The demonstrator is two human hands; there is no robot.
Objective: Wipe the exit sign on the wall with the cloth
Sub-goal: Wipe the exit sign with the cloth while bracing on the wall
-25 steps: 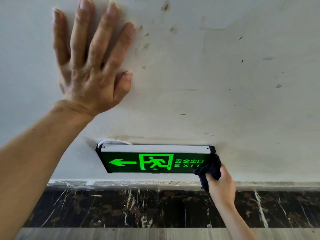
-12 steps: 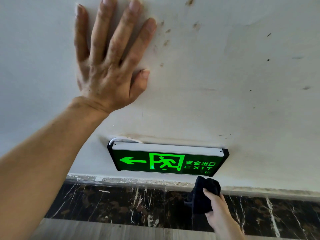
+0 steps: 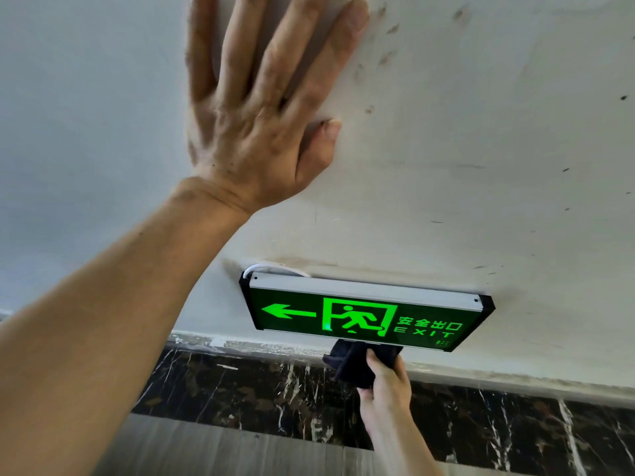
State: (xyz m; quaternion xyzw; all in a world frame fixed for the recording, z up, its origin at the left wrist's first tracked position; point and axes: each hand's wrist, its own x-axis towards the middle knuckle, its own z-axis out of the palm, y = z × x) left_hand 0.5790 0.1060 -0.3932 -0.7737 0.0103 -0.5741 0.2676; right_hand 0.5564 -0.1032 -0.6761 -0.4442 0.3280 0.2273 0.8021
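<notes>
A lit green exit sign (image 3: pixel 364 312) with a silver top rail and black end caps hangs low on the white wall (image 3: pixel 481 149). It shows a left arrow, a running figure and the word EXIT. My right hand (image 3: pixel 386 389) grips a dark cloth (image 3: pixel 354 362) and presses it against the sign's bottom edge, under the running figure. My left hand (image 3: pixel 261 108) lies flat on the wall above and left of the sign, fingers spread, holding nothing.
A white cable (image 3: pixel 275 267) loops out behind the sign's top left corner. Below the wall runs a dark marble skirting (image 3: pixel 240 389) with white veins, then a grey floor strip (image 3: pixel 223 448). Brown smudges (image 3: pixel 388 32) and small dark specks mark the wall.
The cloth left the sign's right end, dropped below the sign, then moved left and up to the bottom edge. The view shifted, so sign and left hand appear further right.
</notes>
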